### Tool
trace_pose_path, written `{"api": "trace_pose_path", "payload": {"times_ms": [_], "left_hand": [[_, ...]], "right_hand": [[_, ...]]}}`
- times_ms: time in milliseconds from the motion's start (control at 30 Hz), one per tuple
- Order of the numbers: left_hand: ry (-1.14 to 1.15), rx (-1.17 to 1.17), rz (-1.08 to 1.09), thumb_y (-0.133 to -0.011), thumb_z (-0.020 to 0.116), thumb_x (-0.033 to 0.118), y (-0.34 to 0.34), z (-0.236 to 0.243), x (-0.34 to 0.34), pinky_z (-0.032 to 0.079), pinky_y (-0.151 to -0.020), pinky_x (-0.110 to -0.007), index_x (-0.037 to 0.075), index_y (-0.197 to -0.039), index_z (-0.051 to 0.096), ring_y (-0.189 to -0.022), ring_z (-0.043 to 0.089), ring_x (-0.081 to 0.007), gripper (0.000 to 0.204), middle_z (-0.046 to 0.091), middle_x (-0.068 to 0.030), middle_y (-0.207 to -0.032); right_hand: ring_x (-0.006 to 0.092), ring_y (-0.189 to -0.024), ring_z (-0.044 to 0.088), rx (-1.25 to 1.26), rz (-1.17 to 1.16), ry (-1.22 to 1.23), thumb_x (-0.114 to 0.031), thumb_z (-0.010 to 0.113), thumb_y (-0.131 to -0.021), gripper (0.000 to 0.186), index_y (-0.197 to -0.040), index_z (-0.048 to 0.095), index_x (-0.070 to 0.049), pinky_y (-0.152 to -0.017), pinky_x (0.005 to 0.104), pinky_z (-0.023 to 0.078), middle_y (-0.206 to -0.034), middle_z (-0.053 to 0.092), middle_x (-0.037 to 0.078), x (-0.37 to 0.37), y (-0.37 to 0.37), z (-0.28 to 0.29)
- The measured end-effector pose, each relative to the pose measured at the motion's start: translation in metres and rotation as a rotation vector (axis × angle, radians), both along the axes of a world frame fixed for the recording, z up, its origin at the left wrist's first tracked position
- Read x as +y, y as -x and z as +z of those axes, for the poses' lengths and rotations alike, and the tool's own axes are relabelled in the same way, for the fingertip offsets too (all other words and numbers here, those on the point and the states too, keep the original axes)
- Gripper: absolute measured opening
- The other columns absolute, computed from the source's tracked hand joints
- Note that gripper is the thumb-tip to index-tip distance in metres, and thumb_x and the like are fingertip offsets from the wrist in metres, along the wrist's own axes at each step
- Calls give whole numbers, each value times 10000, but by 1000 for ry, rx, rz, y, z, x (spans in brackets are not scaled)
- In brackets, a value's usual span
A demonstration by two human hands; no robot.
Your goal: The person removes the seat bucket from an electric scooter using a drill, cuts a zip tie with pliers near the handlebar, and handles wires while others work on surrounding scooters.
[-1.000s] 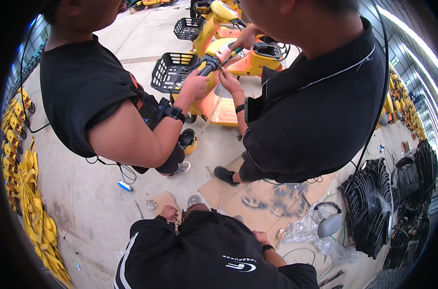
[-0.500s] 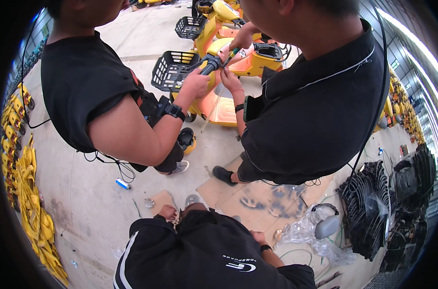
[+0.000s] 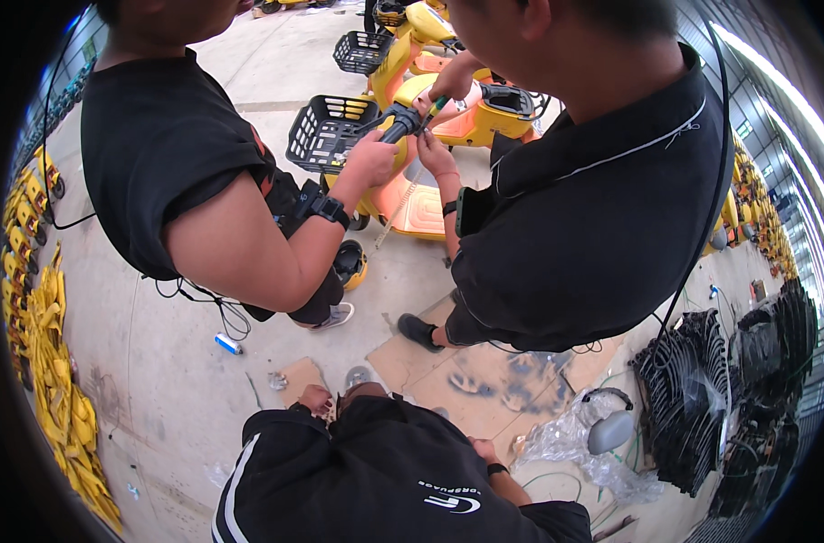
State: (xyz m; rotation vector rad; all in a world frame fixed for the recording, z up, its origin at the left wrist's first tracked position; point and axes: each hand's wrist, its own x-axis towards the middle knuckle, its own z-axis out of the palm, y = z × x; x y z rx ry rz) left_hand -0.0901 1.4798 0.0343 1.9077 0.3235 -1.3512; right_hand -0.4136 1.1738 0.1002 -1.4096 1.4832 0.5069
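Observation:
My left hand is low beside my black jacket, fingers curled in, with nothing visible in it. At my other side, my right hand rests against the jacket, its fingers mostly hidden. Neither touches the yellow scooter ahead. A co-worker on the left grips its black handlebar grip. Another co-worker, on the right, holds a tool with a green-and-yellow handle against the handlebar with one hand. That person's other hand is just below the bar.
A black basket is on the scooter's front. On the floor lie a yellow helmet, a blue-and-white can, cardboard and clear plastic wrap. Yellow panels are piled left, black parts right.
The right co-worker's tool hand has shifted slightly left and down at the handlebar. The whole view has moved a little; my hands stay in place.

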Motion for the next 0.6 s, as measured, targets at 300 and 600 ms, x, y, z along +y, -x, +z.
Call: {"api": "trace_pose_path", "payload": {"times_ms": [300,600], "left_hand": [[-2,-14,-20,-748,502,101,2,-4,2,444,-372,-300,-31,-804,573,-492,578,-231,160,594,-152,-681],[-39,26,-2,-747,503,91,5,-5,4,456,-376,-307,-31,-808,573,-493,580,-231,154,595,-155,-677]], "right_hand": [[256,-886,559,6,164,-29,-331,469,-784,293,-895,609,-99,-769,310,418,-898,598,157,-5,11,-27],[191,-619,544,-100,115,26,-317,566,-671,402,-729,601,79,-574,293,427,-681,583,119,-8,20,-48]]}}
